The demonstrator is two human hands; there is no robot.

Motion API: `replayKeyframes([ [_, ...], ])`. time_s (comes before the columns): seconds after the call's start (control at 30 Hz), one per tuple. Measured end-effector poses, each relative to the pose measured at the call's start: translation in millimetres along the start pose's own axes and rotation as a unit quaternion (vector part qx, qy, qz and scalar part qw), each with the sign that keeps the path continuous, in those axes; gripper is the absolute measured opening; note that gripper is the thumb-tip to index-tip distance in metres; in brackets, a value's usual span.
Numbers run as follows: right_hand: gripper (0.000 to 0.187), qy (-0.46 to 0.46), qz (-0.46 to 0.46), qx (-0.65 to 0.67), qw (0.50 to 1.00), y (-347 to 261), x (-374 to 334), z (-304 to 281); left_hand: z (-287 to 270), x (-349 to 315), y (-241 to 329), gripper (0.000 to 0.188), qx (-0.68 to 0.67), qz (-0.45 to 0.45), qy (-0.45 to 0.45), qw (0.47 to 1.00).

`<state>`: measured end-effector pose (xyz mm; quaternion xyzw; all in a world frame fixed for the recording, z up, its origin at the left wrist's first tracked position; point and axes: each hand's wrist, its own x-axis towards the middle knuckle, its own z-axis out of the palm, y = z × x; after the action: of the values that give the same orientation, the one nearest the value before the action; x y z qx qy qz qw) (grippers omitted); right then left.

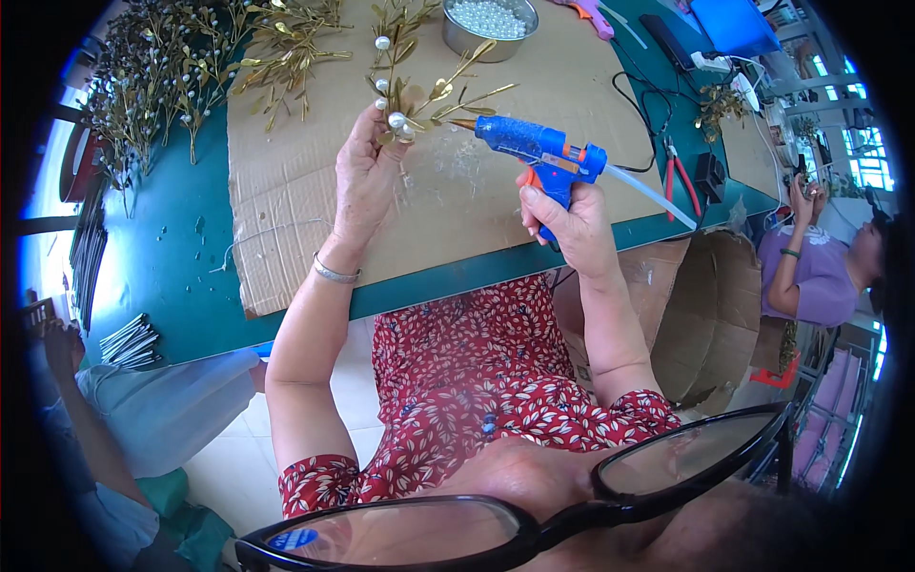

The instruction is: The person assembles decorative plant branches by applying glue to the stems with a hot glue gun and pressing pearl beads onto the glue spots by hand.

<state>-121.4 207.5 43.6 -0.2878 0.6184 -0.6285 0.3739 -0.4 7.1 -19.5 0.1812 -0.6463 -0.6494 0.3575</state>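
My left hand (370, 172) is closed on a gold leaf spray (405, 93), a branch of metallic leaves with several white pearl beads along it. Around the grip of a blue hot glue gun (534, 143) my right hand (572, 221) is wrapped, with a finger at the orange trigger. The gun's nozzle points left, close to the spray's leaves; whether it touches them I cannot tell. A clear glue stick (653, 195) sticks out of the gun's back end. Beyond the spray stands a round metal tin (467, 42) of white pearl beads.
Cardboard (295, 200) covers the middle of the green table (186, 276). More gold sprays (286, 57) lie at the far left, and thin rods (132, 341) at the left edge. Red-handled pliers (681, 181), a pink glue gun (593, 15) and cables lie right. A cardboard box (710, 315) stands below; people sit both sides.
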Motion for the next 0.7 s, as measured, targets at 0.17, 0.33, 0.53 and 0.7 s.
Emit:
replayKeyframes([
  [0.17, 0.015, 0.028, -0.028, -0.003, 0.999, 15.7, -0.9, 5.9, -0.8, -0.7, -8.5, 0.035, -0.052, -0.042, -0.007, 0.998],
  [0.33, 0.015, 0.041, -0.057, -0.022, 0.997, 15.7, -7.1, 4.5, 3.7, -2.7, -0.4, 0.037, -0.049, -0.031, -0.006, 0.998],
  [0.53, 0.015, 0.052, -0.047, -0.023, 0.997, 15.4, -9.8, 6.7, 4.4, -3.7, 3.5, 0.036, -0.050, -0.044, -0.022, 0.998],
  [0.7, 0.016, 0.014, 0.020, 0.084, 0.996, 9.1, -7.5, -0.3, 6.4, -4.2, 8.0, 0.034, -0.032, -0.037, -0.016, 0.999],
])
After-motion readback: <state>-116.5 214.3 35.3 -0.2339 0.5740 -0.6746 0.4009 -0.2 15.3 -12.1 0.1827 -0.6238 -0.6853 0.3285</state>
